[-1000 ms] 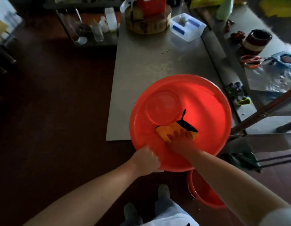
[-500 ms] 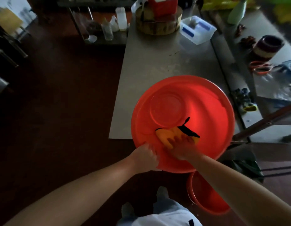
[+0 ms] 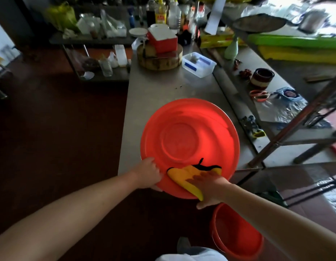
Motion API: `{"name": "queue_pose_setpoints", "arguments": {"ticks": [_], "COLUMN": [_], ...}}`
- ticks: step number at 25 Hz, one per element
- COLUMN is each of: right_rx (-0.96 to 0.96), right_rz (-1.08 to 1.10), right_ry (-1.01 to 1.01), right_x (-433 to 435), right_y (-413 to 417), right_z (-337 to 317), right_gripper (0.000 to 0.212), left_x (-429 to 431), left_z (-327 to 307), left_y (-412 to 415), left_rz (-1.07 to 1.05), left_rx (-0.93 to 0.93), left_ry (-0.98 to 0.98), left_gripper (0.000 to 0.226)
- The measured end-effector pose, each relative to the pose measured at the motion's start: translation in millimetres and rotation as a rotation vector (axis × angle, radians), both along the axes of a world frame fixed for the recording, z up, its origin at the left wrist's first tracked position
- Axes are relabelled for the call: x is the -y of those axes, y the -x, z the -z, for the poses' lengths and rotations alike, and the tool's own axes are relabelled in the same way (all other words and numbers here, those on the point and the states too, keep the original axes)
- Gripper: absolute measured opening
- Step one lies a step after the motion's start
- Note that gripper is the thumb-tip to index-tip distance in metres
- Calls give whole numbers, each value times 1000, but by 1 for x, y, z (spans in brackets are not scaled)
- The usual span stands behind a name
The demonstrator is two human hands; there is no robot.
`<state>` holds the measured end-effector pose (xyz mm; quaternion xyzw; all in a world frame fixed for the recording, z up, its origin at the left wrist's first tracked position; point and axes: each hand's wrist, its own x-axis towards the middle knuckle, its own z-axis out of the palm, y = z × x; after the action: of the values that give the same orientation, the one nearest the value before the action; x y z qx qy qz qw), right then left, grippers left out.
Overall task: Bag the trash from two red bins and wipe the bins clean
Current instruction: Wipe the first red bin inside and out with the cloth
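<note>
Left hand (image 3: 146,174): fingers curled over the near-left rim of the red bin (image 3: 182,129), which is gripped. The bin is set at the near edge of the steel table (image 3: 154,95). Yellow cloth (image 3: 179,175): laid over the bin's near wall and rim, pressed by the right hand (image 3: 210,187), fingers flat and spread. Second red bin (image 3: 236,240): placed on the floor, lower right.

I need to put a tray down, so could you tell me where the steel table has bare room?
The bare patch of table lies between the red bin and the chopping block and white box. A narrow strip runs along the bin's left side. The far end with bottles and the right counter with scissors and jar are crowded.
</note>
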<state>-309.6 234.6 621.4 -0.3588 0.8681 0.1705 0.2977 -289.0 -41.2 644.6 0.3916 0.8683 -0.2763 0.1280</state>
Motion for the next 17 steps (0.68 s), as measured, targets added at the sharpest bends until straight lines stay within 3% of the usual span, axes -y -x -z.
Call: {"name": "queue_pose_setpoints", "arguments": {"ticks": [2,4,6,9,11,14,17], "right_rx": [-93,-171,-187,-185,-168,-146,-9], "right_rz": [-35,-68,-57,-28,-15,3,88], "right_ry": [5,14,36,55,74,126,70], "right_x": [-3,-1,6,14,12,4,0], "right_y": [6,11,13,16,17,20,34], "right_z": [-8,-10,-8,-2,6,19,24], "right_gripper": [93,78,73,75,78,83,103], "left_x": [16,28,35,22,1,-31,-44], "left_z": [-22,-45,-54,-35,-7,35,51], "left_y": [12,22,30,33,17,-3,-6], "left_rz": [18,74,0,-163,-205,-241,-189], "left_rx": [-61,-279,-219,-59,3,-12,-62], "left_ry": [9,31,95,155,96,-139,-180], "left_gripper": [41,27,26,58,82,82,78]}}
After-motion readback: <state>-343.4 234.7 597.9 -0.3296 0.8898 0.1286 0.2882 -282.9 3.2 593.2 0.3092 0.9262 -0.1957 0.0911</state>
